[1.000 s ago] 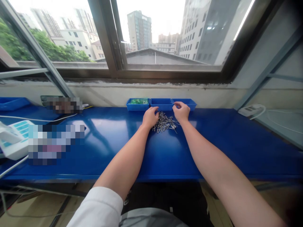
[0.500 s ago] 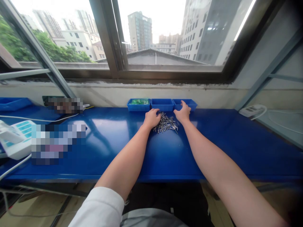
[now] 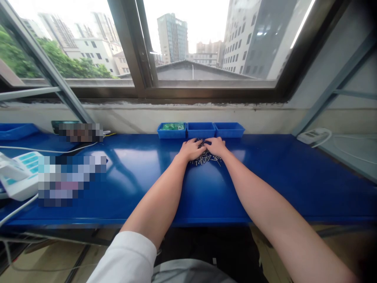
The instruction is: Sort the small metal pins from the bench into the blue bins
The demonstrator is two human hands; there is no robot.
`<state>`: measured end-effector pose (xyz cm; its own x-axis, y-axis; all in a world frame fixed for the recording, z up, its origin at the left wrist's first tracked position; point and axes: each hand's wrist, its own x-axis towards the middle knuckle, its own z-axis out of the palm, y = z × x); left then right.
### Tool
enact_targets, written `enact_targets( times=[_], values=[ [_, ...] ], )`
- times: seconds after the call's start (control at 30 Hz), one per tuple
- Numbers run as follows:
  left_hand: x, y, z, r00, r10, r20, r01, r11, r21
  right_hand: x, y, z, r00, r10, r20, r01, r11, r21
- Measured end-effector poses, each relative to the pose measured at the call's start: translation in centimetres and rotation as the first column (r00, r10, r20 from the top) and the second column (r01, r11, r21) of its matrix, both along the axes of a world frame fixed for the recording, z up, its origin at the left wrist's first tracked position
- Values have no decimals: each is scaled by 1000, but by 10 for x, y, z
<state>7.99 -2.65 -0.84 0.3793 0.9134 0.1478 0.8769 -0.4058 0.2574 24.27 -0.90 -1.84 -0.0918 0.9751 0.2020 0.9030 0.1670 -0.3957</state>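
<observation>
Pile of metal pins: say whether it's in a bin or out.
Out: the metal pins lie loose on the blue table, in front of the middle blue bin.

a workshop, by its look: a blue worktop (image 3: 212, 196) bears a heap of metal rods (image 3: 202, 160), with three blue bins (image 3: 201, 134) along its far edge.

Head view: camera is sitting on the person's head | is facing forward and down across the table (image 3: 282, 173) toward the window (image 3: 176, 93) | forearms (image 3: 159, 190) are occupying the lower foreground, near the lens | left hand (image 3: 191, 149) and right hand (image 3: 216, 146) are lying farther off, mid-frame | field is spanning lap (image 3: 206, 245) to buildings (image 3: 172, 37) outside
</observation>
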Motion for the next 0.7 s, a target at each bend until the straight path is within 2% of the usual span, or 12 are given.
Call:
enact_targets(
  times=[0.13,0.3,0.7],
  values=[
    [0,2,-2,996,-57,66,55,998,40,1,1,-3,999,32,-3,-31,999,16],
    [-1,5,-6,987,-58,149,42,993,109,1,2,-5,998,52,-31,-50,997,62],
    [-1,10,-9,982,-66,176,29,979,201,0,-1,-4,990,116,-78,-104,984,145]
  ],
)
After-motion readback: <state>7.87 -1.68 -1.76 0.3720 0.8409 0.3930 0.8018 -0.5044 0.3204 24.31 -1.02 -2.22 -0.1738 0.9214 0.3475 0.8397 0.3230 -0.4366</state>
